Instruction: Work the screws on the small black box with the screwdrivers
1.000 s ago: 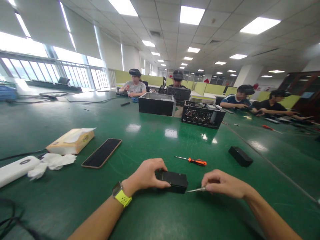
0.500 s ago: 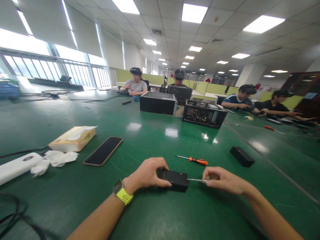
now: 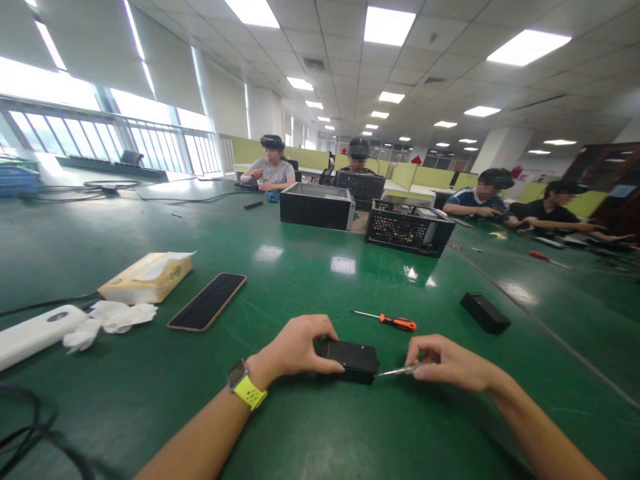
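Note:
My left hand (image 3: 305, 347) is closed round the left end of a small black rectangular box (image 3: 353, 359), thumb along its near side, on the green table. Two small bright dots show on the box's top. In my right hand (image 3: 443, 363), slim silver tweezers (image 3: 400, 370) are pinched between thumb and fingers. Their tip points left and is at the box's lower right corner; whether it touches I cannot tell. Just beyond the hands lies an orange and black screwdriver (image 3: 393, 322). Farther right rests a second black block (image 3: 485, 313).
A phone (image 3: 207, 302), a tissue pack (image 3: 147, 277), crumpled tissues (image 3: 120, 316) and a white device (image 3: 37, 335) lie left on the green table (image 3: 280, 440). Two open computer cases (image 3: 316, 210) stand across the middle. Several co-workers sit at the far side. Black cables (image 3: 35, 427) lie near left.
The tweezers' tip has moved from the middle of the box's right end down toward its near corner, and the tweezers now slant. My left hand and the box have barely moved.

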A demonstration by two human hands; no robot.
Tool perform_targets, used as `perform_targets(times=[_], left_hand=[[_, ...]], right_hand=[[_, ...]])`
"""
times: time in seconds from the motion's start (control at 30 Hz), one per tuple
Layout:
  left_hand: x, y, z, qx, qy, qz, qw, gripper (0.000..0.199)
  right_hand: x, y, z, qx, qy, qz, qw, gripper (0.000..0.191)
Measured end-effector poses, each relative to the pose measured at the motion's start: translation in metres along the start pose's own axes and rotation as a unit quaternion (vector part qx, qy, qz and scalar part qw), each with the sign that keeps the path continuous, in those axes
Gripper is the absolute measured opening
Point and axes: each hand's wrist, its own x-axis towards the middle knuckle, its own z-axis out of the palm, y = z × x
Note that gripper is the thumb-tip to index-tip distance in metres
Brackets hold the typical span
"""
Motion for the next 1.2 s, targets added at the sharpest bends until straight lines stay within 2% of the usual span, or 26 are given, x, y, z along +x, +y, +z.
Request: perform_targets(times=[0.27,0.63,0.73,0.93,1.07,1.2], left_hand=[[-0.001,-0.001,0.001,-0.002,0.005,0.005,1.000,0.039],[-0.001,-0.001,0.001,-0.009,0.010,0.011,1.000,0.039],[-0.001,-0.002,0.001,-0.013,0.014,0.014,1.000,0.039],[-0.001,-0.002,0.003,-0.006,0.016,0.008,1.000,0.037],[-0.001,-0.001,0.003,-0.004,0.016,0.005,1.000,0.036],[-0.001,0.001,0.002,-0.001,0.015,0.004,1.000,0.036]], right_hand=[[-0.002,0.003,0.000,0.041,-0.010,0.018,0.999,0.031],[-0.008,-0.007,0.004,0.038,-0.024,0.045,0.998,0.032],[-0.010,-0.013,0.004,0.003,-0.015,0.053,0.998,0.032],[-0.009,-0.020,0.007,-0.192,0.068,-0.018,0.979,0.022],[-0.009,-0.023,0.009,-0.187,0.053,-0.025,0.981,0.023],[-0.009,-0.026,0.010,-0.177,0.065,-0.016,0.982,0.026]])
